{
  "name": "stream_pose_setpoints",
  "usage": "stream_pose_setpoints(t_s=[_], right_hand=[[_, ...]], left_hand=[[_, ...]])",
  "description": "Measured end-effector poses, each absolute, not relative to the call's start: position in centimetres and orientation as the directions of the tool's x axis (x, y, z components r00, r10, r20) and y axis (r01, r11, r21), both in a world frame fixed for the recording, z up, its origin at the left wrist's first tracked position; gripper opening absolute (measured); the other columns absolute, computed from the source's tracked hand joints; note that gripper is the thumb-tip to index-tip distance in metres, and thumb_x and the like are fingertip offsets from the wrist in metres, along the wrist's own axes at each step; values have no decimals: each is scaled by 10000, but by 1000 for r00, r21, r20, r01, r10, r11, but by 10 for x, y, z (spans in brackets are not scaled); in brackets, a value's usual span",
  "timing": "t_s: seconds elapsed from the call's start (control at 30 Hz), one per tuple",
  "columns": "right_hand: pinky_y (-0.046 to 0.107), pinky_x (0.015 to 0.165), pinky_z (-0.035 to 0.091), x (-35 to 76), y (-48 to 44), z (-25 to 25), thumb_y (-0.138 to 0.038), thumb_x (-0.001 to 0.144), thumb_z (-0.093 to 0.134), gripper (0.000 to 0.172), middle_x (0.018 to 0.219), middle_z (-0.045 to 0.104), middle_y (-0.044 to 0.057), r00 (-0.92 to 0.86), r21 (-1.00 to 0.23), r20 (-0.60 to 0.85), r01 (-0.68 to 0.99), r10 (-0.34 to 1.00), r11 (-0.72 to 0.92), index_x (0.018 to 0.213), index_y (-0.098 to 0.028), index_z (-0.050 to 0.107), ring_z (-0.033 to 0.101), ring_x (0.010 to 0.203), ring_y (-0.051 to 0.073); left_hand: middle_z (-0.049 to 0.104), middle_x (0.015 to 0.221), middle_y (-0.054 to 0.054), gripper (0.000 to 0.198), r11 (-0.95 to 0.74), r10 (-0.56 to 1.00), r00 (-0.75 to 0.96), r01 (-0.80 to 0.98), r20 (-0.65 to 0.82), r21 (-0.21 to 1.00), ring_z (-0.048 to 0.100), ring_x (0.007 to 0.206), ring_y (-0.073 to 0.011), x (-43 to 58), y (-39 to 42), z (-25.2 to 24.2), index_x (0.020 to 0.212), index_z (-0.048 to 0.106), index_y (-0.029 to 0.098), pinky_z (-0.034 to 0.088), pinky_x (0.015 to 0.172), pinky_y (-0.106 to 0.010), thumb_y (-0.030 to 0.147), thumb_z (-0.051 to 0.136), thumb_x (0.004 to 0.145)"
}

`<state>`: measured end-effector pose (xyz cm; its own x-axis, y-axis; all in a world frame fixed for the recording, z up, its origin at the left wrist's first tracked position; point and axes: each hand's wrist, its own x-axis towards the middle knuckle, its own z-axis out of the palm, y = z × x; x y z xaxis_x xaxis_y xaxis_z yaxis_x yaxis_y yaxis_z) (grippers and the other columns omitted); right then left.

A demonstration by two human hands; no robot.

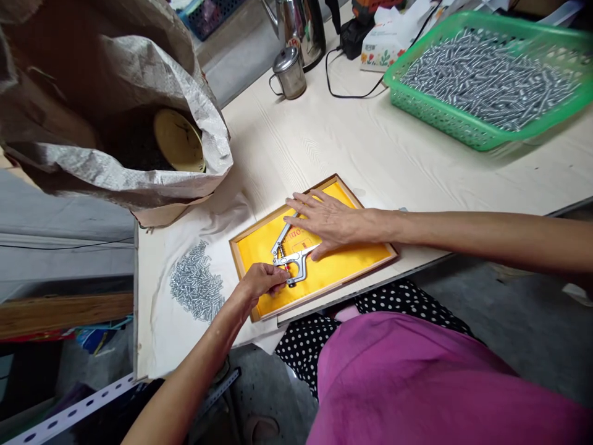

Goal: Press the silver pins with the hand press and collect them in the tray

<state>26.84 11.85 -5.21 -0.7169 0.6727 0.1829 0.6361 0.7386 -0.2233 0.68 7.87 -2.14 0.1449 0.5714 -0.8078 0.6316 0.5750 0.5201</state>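
Silver snap-fastener pliers (301,270) lie on yellow cloth inside a shallow wooden tray (319,301). Their handles are spread apart, with a spring between them and a red bit near the jaw. My left hand (264,281) pinches at the jaw end; whatever sits between its fingertips is too small or hidden to name. Over the handle ends rests my right hand (331,219), palm down with fingers spread, touching but not wrapped round them. Left of the tray is a pile of small metal pins or tubes (197,284) on white cloth.
A large woven sack (176,185) with a yellow bowl (180,141) inside stands at the left. A green basket (491,139) full of longer metal pieces is at the far right. Behind are a metal cup (290,73), a kettle (301,28), a tissue box (382,46) and a black cable (347,96).
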Motion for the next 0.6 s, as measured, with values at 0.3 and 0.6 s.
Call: stream_pose_setpoints(t_s=[0.3, 0.6], right_hand=[[537, 1016, 376, 257, 128, -50, -740, 758, 695, 822, 1223, 623, 167, -748, -150, 48, 650, 662, 745, 1278, -114, 581, 506, 1155, 363], [403, 899, 371, 256, 121, -43, -637, 811, 731, 600, 1114, 605, 138, -728, -206, -16, 674, 686, 710, 1095, -114, 649, 476, 1081, 304]], left_hand=[[558, 480, 14, 487, 582, 579, 143, 618, -803, 529, 420, 440, -69, 8, 77, -23, 571, 666, 148, 320, 452, -215, 574, 890, 499], [552, 489, 11, 463, 556, 630, 115, 623, -768, 550, 442, 441, -81, 7, 71, -22, 563, 649, 151, 338, 458, -225, 558, 869, 575]])
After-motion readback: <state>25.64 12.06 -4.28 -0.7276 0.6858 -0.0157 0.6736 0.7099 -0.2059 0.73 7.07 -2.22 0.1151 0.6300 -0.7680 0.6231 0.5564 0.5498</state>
